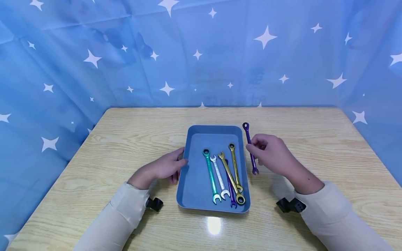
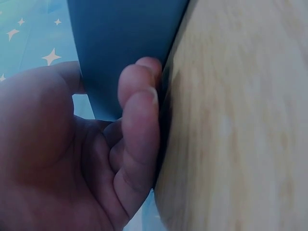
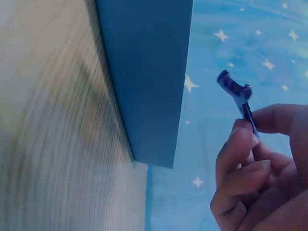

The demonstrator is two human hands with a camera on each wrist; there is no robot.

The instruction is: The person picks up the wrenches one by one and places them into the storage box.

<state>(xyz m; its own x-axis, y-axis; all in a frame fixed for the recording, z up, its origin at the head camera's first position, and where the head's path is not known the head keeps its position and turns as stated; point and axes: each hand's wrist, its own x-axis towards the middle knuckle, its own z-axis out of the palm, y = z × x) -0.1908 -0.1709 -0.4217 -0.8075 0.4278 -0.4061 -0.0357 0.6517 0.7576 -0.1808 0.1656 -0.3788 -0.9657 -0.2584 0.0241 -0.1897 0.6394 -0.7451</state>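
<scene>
Between thumb and fingers my right hand (image 1: 271,151) pinches a purple combination wrench (image 1: 252,158) by its shaft, just off the tray's right side. In the right wrist view the wrench's open-end jaw (image 3: 234,87) is raised above the table. My left hand (image 1: 164,166) grips the left wall of a blue tray (image 1: 194,195), thumb over the rim and fingers against the outside. Inside the tray lie a green wrench (image 1: 211,174), a silver wrench (image 1: 219,176), two gold wrenches (image 1: 230,174) (image 1: 235,165) and another purple wrench (image 1: 231,193), partly covered by a gold one.
The tray sits on a light wood-grain table (image 1: 132,132). A blue curtain with white stars (image 1: 201,69) hangs behind and at both sides of the table. Each wrist carries a small black camera device (image 1: 290,205).
</scene>
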